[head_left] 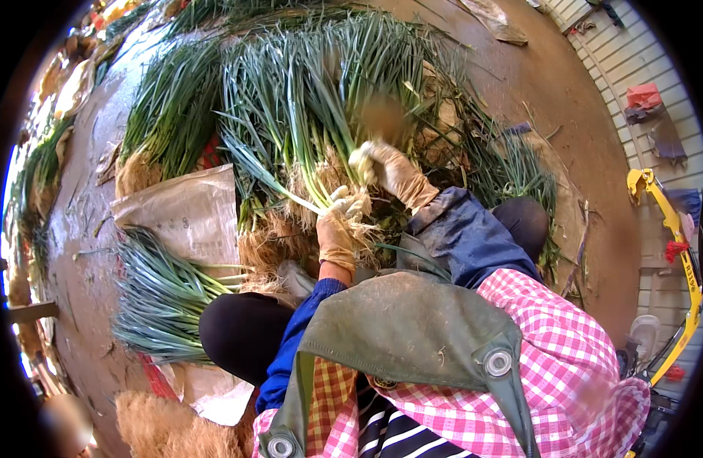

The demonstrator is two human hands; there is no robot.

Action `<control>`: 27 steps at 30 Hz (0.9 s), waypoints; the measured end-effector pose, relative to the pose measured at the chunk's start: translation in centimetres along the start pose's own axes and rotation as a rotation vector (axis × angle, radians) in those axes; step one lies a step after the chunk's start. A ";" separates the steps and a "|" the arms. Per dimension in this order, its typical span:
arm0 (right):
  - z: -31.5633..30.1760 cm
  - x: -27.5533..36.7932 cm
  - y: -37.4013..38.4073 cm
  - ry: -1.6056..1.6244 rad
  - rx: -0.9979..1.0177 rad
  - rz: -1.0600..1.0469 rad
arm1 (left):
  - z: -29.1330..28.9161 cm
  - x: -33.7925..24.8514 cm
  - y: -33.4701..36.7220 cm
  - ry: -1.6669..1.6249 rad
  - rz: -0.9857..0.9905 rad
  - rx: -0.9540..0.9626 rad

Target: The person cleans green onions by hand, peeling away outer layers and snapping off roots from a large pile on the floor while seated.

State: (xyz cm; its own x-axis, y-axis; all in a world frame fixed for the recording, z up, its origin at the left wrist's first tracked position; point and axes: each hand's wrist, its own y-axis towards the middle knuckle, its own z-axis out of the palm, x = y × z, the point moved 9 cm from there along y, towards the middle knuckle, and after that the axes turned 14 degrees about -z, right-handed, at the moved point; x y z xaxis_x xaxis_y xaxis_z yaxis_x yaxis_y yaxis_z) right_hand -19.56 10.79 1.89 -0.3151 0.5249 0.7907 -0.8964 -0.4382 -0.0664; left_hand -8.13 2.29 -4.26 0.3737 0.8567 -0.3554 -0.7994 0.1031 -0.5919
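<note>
Spring onions [299,201], in the head view, sit in the left hand [337,229], its grip closed around their pale stems. Their long axis slants up-left, leaves pointing away from the body. The right hand [395,174] curls just beside, up-right; whether it pinches anything, I cannot tell.

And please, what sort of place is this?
Probably a shed or yard for handling vegetables: heaps of green onions on a brown floor, and a fibrous brown pile, apparently roots.
</note>
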 end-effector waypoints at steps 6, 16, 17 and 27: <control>-12.4 6.2 -1.6 -0.276 -0.701 -0.459 | -0.4 -0.6 -1.6 0.026 -0.017 -0.153; -6.6 -4.1 1.8 -0.570 -0.079 0.046 | -1.6 -1.2 -0.7 -0.005 0.126 -0.263; -3.8 -4.8 0.9 -0.469 -0.042 0.195 | -2.7 -1.9 -0.9 -0.011 0.115 -0.257; 0.2 -4.3 -3.2 -0.431 -0.065 0.104 | -2.8 2.3 2.1 -0.115 -0.089 -0.041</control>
State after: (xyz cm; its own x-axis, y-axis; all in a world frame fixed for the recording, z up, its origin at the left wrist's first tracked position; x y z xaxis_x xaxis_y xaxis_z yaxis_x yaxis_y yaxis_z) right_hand -15.27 9.74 -1.15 -0.2580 0.1225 0.9584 -0.8891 -0.4183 -0.1858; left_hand -7.66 3.08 -8.32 0.3839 0.8975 -0.2170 -0.7450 0.1622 -0.6471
